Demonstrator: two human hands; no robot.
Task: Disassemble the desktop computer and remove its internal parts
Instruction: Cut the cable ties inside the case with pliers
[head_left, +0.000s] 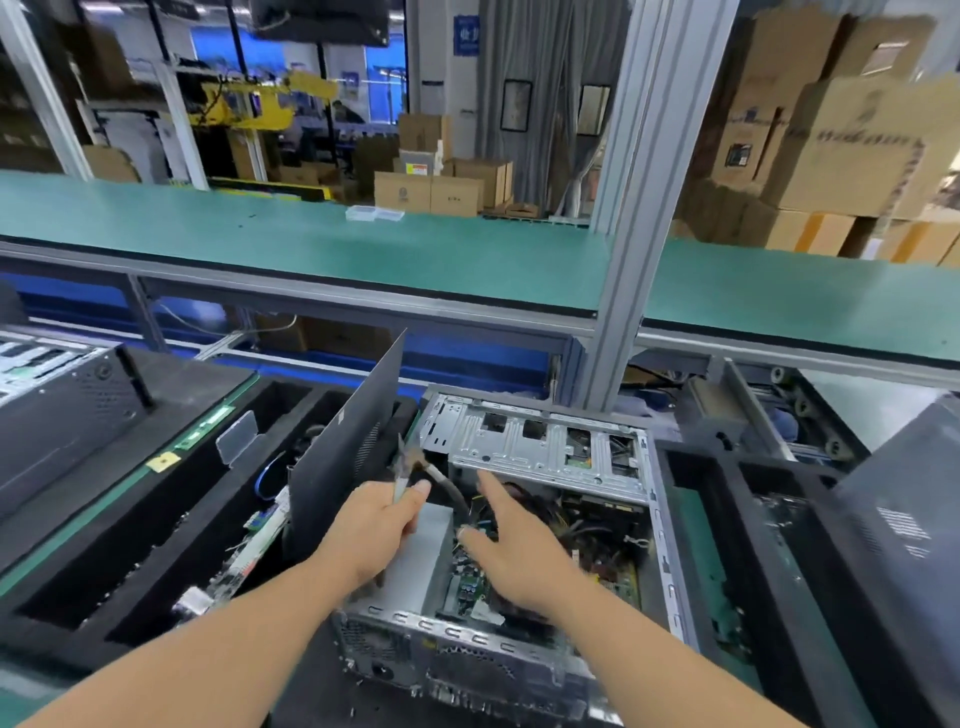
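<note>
Your desktop computer (519, 561) lies on its side with the cover off, at the near edge of the desk (691, 509), between the foam trays. Your left hand (374, 530) has its fingers (410, 525) curled round a thin tool or cable end beside the grey power supply (421, 561); motion blur hides which. Your right hand (506, 551) hovers over the motherboard (472, 577), relaxed, forefinger extended, holding nothing. Judging by looks, the power supply is the heavy, rigid piece: lift it by its metal box, not its leads. The wire bundles (587, 525) are limp, so pull on plugs rather than strands. The board is likely fragile, so hold its edges. The steel drive cage (545, 447) may have sharp edges.
</note>
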